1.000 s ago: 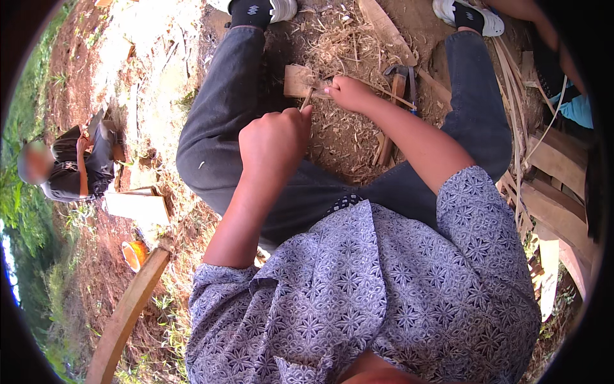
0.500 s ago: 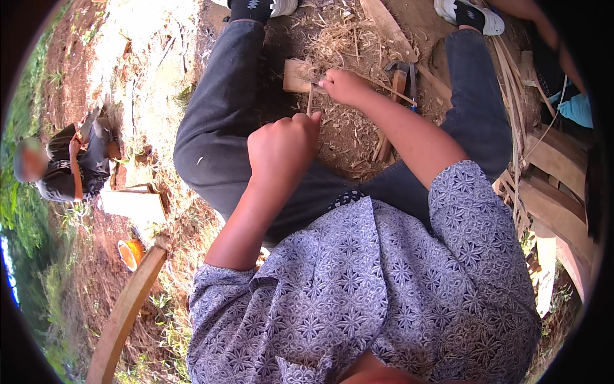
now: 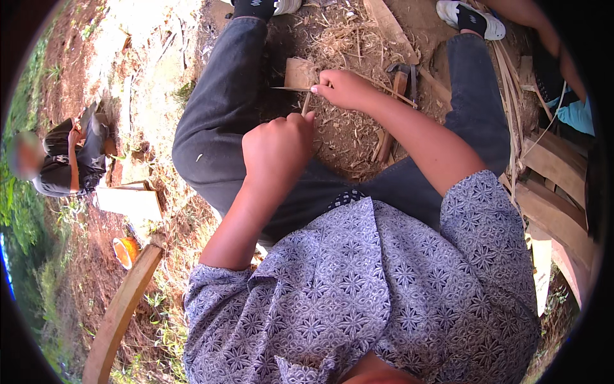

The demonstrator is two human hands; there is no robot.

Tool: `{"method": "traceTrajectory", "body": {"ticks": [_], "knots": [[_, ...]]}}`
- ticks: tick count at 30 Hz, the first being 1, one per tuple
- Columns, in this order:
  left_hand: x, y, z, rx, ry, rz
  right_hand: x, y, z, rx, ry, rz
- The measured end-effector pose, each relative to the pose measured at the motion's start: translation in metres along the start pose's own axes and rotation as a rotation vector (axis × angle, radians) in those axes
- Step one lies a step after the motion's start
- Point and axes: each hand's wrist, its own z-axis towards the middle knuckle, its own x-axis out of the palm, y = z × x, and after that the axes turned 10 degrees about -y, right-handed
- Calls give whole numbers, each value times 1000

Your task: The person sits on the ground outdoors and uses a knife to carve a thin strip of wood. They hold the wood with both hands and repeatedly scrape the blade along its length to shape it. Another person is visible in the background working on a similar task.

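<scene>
Between my knees, my left hand (image 3: pixel 278 147) is closed in a fist around a thin wooden stick (image 3: pixel 306 104), whose upper end sticks out past the thumb. Just beyond it my right hand (image 3: pixel 342 89) is closed on what looks like a knife; its narrow blade (image 3: pixel 291 88) points left, crossing close to the stick's tip. The handle is mostly hidden in the fingers. Whether blade and stick touch I cannot tell. Behind the blade a small flat wood block (image 3: pixel 299 72) lies on the ground.
Curled wood shavings (image 3: pixel 336 41) and a board (image 3: pixel 390 29) lie ahead. A wooden-handled tool with a dark metal head (image 3: pixel 400 80) lies by my right forearm. Curved timbers (image 3: pixel 553 211) are stacked at right. Left are a curved beam (image 3: pixel 121 313), an orange container (image 3: pixel 126 251) and a seated person (image 3: pixel 70 153).
My right hand has drawn slightly left and nearer, and more of the blade shows left of it. My left hand has shifted a little left, still holding the stick.
</scene>
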Motion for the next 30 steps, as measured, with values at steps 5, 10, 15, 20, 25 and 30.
{"method": "traceTrajectory", "body": {"ticks": [5, 10, 15, 20, 25, 30], "knots": [[-7, 10, 12, -32, 18, 17, 5, 9, 2, 24, -46, -54], [-2, 9, 6, -24, 29, 27, -9, 12, -19, -28, -19, 61], [-2, 3, 10, -19, 26, 5, -2, -9, -5, 46, -1, 16], [-9, 8, 17, -122, 48, -38, -2, -9, -1, 28, -11, -31], [-9, -4, 23, -9, 29, 22, 0, -10, 0, 132, -35, -263], [-9, 0, 21, -41, 25, 11, 3, -57, -5, 137, -19, -114]]}}
